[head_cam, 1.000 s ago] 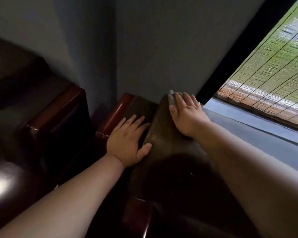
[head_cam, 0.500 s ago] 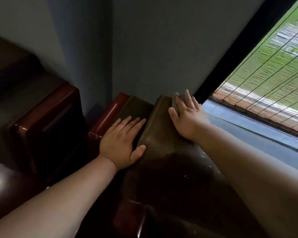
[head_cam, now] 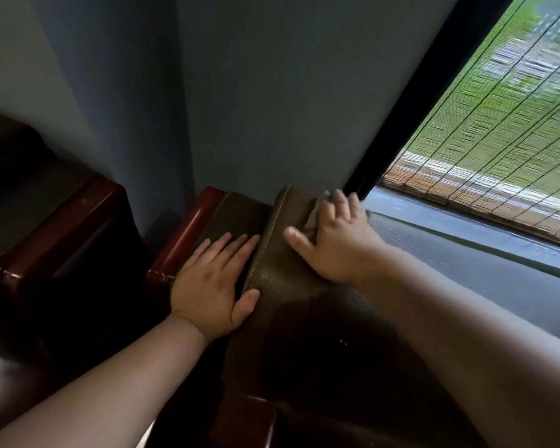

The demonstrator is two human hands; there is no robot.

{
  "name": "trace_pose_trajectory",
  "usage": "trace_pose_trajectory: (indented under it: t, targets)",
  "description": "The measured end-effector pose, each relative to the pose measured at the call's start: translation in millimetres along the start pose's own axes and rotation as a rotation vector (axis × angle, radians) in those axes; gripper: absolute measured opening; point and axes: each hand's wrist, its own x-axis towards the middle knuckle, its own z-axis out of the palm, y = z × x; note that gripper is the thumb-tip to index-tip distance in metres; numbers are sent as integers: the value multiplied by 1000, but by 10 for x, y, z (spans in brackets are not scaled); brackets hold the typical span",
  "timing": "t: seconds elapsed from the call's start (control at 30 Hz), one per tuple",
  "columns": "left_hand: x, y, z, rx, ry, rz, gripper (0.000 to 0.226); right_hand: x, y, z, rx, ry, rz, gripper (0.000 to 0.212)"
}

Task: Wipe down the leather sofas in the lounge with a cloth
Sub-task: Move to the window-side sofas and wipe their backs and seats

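Dark corner, grey wall [head_cam: 272, 92], window blind [head_cam: 498, 140] on the right. Brown sofa [head_cam: 288, 286] top: left hand [head_cam: 212, 286] flat, fingers straight; right hand [head_cam: 333, 240] pressing grey cloth [head_cam: 314, 215] near far edge.

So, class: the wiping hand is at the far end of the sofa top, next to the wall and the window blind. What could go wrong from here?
1. The right hand presses a cloth that shows only at its fingers; so close to the wall, the cloth could slip off behind the sofa.
2. The bamboo blind hangs just beyond; a long stroke might snag it.
3. The left hand lies flat on leather and may leave marks.
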Motion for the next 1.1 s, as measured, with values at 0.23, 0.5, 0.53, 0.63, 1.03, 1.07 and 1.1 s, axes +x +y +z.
trace_pose_trajectory:
  t: [0.23, 0.5, 0.53, 0.63, 1.03, 1.07, 1.1]
  targets:
    - [15, -34, 30, -8, -23, -7, 83, -540, 81, 320, -56, 81, -296, 112]
    - [12, 23, -19, -5, -5, -11, 85, -222, 146, 199, 15, 113, -51, 100]
    - [13, 23, -19, -5, -3, -9, 84, -489, 67, 350, 20, 156, -132, 101]
    - [22, 33, -19, -11, 8, -12, 84, -1003, 49, 567, 34, 143, -314, 100]
    - [7, 79, -70, -1, -13, -48, 83, -1253, 117, 752, -17, 264, -410, 79]
    - [7, 71, -63, 2, -22, -49, 83, -1270, 184, 758, -13, 250, -440, 78]
    - [11, 77, -66, -3, -33, -54, 82, -1192, 300, 714, -22, 258, -433, 74]
